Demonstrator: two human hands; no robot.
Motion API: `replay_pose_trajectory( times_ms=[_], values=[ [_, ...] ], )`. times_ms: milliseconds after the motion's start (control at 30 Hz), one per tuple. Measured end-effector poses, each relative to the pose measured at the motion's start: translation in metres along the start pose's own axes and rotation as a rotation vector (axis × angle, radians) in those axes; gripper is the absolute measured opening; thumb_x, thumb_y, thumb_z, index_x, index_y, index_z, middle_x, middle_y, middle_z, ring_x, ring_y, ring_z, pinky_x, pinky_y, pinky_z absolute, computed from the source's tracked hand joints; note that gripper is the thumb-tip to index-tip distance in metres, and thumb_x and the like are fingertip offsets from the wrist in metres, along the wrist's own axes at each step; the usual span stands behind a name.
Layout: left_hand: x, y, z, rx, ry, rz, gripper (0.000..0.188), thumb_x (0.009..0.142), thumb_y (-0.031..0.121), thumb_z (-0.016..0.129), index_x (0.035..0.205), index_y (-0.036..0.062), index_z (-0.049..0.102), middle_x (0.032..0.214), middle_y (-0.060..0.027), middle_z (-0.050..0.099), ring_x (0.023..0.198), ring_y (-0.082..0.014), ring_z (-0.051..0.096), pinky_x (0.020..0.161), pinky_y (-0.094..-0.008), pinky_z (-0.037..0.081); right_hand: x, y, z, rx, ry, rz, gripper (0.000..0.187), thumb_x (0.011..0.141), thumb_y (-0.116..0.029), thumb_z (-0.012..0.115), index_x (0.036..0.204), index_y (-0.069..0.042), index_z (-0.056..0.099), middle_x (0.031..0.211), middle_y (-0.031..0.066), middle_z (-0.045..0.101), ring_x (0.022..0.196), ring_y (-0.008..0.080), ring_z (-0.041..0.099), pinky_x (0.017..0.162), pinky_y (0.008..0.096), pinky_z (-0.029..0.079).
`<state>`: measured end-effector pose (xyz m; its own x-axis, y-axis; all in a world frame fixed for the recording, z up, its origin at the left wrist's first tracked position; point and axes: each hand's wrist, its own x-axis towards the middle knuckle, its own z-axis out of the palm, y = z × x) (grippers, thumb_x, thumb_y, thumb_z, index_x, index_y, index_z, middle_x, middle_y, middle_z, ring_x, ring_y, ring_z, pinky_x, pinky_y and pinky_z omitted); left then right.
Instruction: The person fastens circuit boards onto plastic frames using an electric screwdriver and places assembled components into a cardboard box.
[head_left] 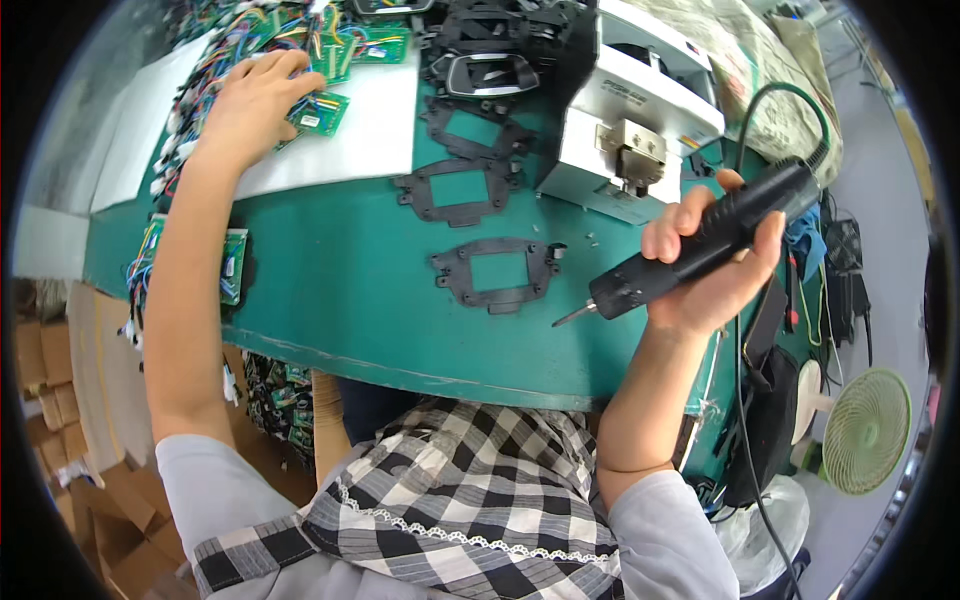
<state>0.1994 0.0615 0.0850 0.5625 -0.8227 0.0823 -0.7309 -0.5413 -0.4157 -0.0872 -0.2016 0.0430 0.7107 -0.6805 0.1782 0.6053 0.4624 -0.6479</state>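
An electric screwdriver, black with a thin metal bit, is in my right hand, fingers wrapped round its body. Its bit points down and left above the green table, to the right of a black plastic frame. At the far left, my left hand reaches to a pile of wired circuit boards. A green circuit board sits between its thumb and fingers, with coloured wires running under the hand; the other fingertips are partly hidden among the wires.
Two more black frames lie in a column behind the nearest one, with a heap of black parts beyond. A white screw-feeder machine stands far right. Wired boards lie beside my left forearm. A green fan is at right.
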Motion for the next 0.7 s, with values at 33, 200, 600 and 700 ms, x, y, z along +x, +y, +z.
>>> replay_pose_trajectory(
  times_ms=[33,200,600,700],
  values=[
    [0.0,0.002,0.0,0.01,0.069,0.041,0.057,0.061,0.005,0.076,0.115,0.0136,0.057,0.128,-0.0046,0.051,0.126,-0.0271,0.043,0.104,-0.0429,0.034,0.002,0.001,-0.002,-0.002,0.007,-0.017,0.05,0.094,-0.052,0.039,0.111,-0.006,0.047,0.062,0.0108,0.05,0.046,0.0212,0.049,0.044,0.0355,0.042],
    [-0.015,0.023,-0.011,-0.152,0.616,0.091,0.063,0.065,0.01,0.079,0.121,0.0071,0.05,0.122,-0.0069,0.055,0.119,-0.0252,0.05,0.104,-0.0377,0.035,0.008,-0.011,-0.002,-0.101,0.025,-0.138,0.051,0.093,-0.053,0.041,0.111,-0.006,0.046,0.062,0.0114,0.051,0.046,0.0215,0.05,0.044,0.0358,0.044],
    [-0.066,0.121,-0.027,-0.947,0.421,-0.177,0.052,0.063,0.013,0.081,0.11,0.0058,0.059,0.101,-0.006,0.058,0.079,-0.0168,0.056,0.07,-0.0296,0.05,0.057,-0.023,0.041,-0.795,-0.114,-0.809,0.074,0.085,-0.059,0.052,0.107,0.01,0.037,0.059,0.0163,0.056,0.044,0.0243,0.057,0.044,0.0308,0.049],
    [-0.072,0.131,-0.027,-0.939,0.358,-0.14,0.053,0.063,0.013,0.081,0.111,0.0057,0.06,0.103,-0.0081,0.058,0.085,-0.0208,0.059,0.072,-0.0311,0.052,0.056,-0.02,0.043,-0.833,-0.111,-0.761,0.074,0.086,-0.058,0.052,0.106,0.011,0.037,0.058,0.0165,0.056,0.043,0.0239,0.057,0.043,0.03,0.049]
  ],
)
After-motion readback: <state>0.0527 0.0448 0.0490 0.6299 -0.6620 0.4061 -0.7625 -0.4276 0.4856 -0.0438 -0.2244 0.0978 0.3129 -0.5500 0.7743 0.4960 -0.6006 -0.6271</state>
